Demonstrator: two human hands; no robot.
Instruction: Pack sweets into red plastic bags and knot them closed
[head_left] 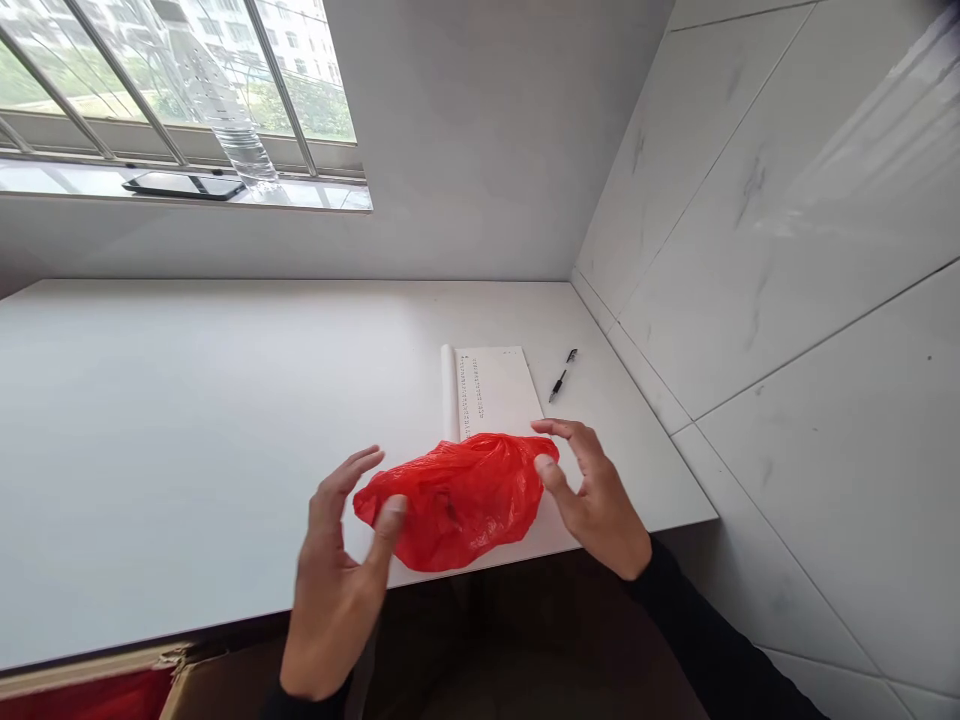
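Head view looks down on a white desk [187, 420] that runs beneath a barred window [315, 90] and meets a marbled tile wall [750, 280] on the right. Grey plaster [487, 130] rises behind it. On the sill [330, 195] a clear bottle [251, 155] stands beside a flat dark device [184, 186]. Near the desk's front edge lies a crumpled red plastic bag [472, 510], just in front of a notebook [499, 390] with columns of small marks and covering its lower part; a pen [562, 376] lies to the notebook's right. The left hand [337, 560] and right hand [596, 490] flank the bag, each grip spread, thumbs overlapping its ends; whether they touch it cannot be told. Below the desk, at lower left, shows a cardboard box [67, 676]
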